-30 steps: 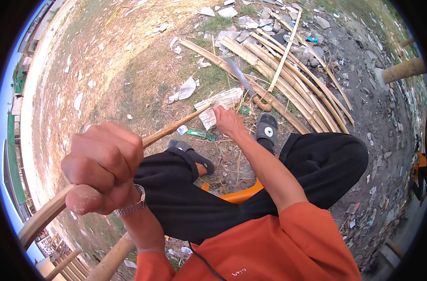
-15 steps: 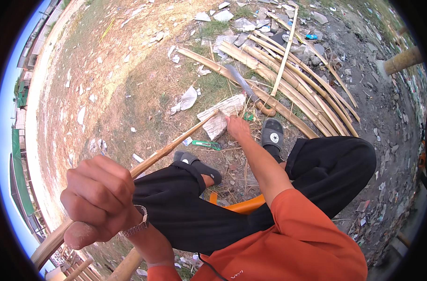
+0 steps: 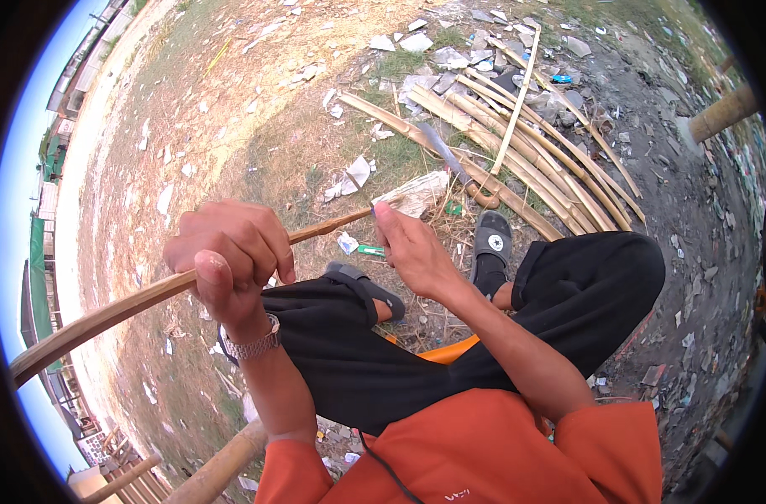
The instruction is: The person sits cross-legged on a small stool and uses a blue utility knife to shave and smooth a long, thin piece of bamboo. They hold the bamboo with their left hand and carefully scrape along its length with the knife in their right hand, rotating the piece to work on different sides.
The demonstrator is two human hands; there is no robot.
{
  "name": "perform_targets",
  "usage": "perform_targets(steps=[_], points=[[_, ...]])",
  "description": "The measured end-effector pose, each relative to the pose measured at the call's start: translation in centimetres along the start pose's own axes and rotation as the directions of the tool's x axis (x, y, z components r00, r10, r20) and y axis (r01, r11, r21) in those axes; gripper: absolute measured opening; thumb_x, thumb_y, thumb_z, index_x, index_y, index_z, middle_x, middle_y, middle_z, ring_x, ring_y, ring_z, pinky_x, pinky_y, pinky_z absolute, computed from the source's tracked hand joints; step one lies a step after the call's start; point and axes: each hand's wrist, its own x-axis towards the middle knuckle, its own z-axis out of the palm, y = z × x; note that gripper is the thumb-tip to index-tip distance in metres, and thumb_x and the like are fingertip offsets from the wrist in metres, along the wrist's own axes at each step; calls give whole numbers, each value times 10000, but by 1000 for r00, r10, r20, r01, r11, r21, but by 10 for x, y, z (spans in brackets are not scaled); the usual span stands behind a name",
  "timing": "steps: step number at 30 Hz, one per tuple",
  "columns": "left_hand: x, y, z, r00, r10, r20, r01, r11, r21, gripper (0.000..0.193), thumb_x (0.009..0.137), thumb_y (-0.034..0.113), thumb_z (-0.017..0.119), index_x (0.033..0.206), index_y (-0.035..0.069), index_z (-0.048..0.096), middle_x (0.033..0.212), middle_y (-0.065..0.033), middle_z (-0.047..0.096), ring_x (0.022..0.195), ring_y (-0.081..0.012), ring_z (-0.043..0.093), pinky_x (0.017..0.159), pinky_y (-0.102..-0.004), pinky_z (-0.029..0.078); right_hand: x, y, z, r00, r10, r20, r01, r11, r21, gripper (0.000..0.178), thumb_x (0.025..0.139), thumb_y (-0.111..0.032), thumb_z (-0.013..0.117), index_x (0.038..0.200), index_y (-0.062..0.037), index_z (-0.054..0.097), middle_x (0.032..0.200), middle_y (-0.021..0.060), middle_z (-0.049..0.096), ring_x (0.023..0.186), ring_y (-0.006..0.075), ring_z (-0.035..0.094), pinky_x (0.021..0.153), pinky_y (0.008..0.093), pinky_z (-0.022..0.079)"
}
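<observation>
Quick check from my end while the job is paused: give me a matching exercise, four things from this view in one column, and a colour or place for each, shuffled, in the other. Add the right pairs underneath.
Column one
1. Stick
2. Blade
3. Watch
4. Trousers

Column two
A. Silver-toned
B. Lying over a bamboo strip
C. Black
D. Held in the left grip

Right pairs: 1-D, 2-B, 3-A, 4-C
</observation>
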Motion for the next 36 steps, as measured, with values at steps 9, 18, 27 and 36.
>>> perform_targets(steps=[9, 18, 27, 36], points=[[-6, 2, 34, 996, -2, -89, 1, 1000, -7, 474, 895, 115, 398, 442, 82, 263, 364, -18, 321, 273, -117, 330, 279, -248, 295, -54, -10, 15, 992, -63, -106, 48, 989, -142, 525, 968, -385, 278, 789, 30, 545, 679, 306, 531, 715, 492, 511, 646, 530, 374], [-14, 2, 46, 991, 37, -125, -39, 999, -17, 463, 875, 116, 427, 445, 63, 266, 371, -9, 311, 273, -108, 302, 273, -249, 281, -34, 20, 5, 984, -104, -144, 66, 967, -246, 524, 958, -385, 303, 769, 47, 534, 626, 280, 509, 647, 467, 504, 606, 505, 364], [-19, 4, 44, 992, 6, -129, -8, 1000, -14, 510, 895, 163, 438, 421, 70, 273, 368, -1, 300, 266, -111, 292, 272, -247, 266, -40, 29, 9, 991, -69, -115, 41, 972, -232, 515, 954, -384, 323, 739, 41, 519, 596, 264, 493, 593, 454, 472, 584, 487, 358], [-20, 3, 41, 996, 8, -93, -11, 999, -32, 506, 902, 169, 433, 435, 82, 256, 371, -7, 306, 272, -107, 292, 277, -249, 271, -15, 56, 11, 983, -54, -177, 7, 966, -260, 507, 952, -378, 331, 785, 44, 556, 629, 282, 511, 642, 468, 504, 615, 507, 369]])
